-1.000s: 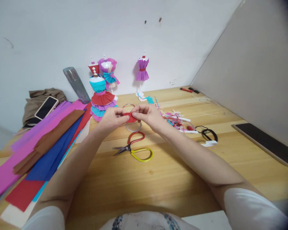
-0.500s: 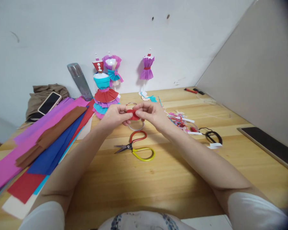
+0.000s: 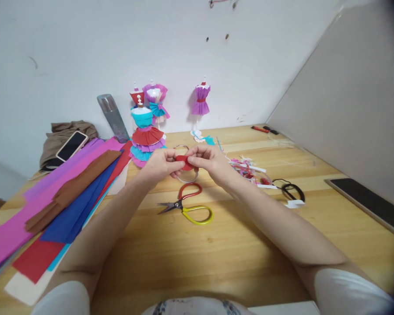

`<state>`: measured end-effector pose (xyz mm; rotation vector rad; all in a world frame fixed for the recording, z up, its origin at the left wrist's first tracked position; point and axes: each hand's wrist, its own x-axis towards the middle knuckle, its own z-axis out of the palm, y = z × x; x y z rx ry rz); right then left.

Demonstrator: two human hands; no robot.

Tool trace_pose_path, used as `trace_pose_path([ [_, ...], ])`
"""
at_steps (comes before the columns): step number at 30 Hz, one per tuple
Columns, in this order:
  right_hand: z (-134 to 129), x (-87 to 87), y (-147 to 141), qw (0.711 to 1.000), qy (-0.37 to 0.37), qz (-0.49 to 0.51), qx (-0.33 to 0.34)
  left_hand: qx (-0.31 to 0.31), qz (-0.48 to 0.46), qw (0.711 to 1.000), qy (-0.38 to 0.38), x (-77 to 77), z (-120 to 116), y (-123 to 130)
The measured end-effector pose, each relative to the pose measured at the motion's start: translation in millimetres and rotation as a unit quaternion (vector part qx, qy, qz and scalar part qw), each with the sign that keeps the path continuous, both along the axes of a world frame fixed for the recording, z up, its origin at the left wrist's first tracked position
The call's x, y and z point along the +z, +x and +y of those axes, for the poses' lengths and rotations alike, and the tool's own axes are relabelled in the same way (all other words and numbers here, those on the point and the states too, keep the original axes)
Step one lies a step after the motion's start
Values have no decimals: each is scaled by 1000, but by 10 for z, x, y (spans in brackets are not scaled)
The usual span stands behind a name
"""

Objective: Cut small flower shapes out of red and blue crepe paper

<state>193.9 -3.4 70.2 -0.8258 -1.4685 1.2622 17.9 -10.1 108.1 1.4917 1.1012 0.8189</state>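
Note:
Between my fingertips is a small piece of red crepe paper, partly covered by my thumbs. My left hand pinches its left side, and my right hand pinches its right side. Just beneath and behind the paper, a roll of tape or ring shows in part on the table. Nearer to me lie scissors with one red and one yellow handle, blades apart and pointing left. Close to my left hand stands a small dress form in layered turquoise, red and purple paper.
Strips of coloured crepe paper cover the table's left side, with a phone on brown cloth and a bottle behind. Paper scraps, a black cord loop and a dark tablet-like slab lie right. A purple-dressed form stands at the wall.
The whole view has tilted up slightly, so everything sits lower in the picture. Both hands keep their pinch on the red paper, with the fingers shifting only a little.

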Motion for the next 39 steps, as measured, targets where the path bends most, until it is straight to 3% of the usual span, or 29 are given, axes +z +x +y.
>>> trace_pose_path([
  [10,-1,22,33,1000,-10,-7,23,-33,-81,996,-13,-134,95,-100],
  [20,18,25,60,999,13,-35,7,-27,-88,995,-27,-124,104,-132],
  [30,2,38,64,999,10,-36,12,-82,-145,984,-62,-173,131,-148],
  [39,20,33,64,1000,-2,-18,25,-49,-109,992,-37,-169,130,-129],
])
